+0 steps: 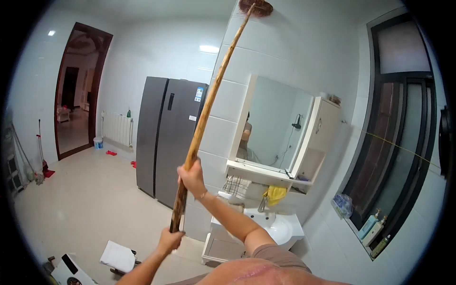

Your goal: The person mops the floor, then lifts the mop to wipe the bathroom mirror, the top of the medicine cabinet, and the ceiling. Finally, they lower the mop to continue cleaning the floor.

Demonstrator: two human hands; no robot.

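Observation:
Both my hands grip a long wooden pole point(209, 102) that slants up to the right. Its dark round brush head point(256, 6) presses against the top of the white tiled wall near the ceiling. My right hand point(192, 178) holds the pole higher up, arm stretched out from my shoulder. Closed around the pole's bottom end, my left hand point(169, 240) sits lower, toward the floor.
A grey two-door fridge point(168, 135) stands left of the pole. A mirror point(273, 126) with a small cabinet point(319, 135) hangs over a white sink point(275, 228). Bottles point(373, 228) line the sill of a dark window on the right. An open doorway point(78, 90) is at far left.

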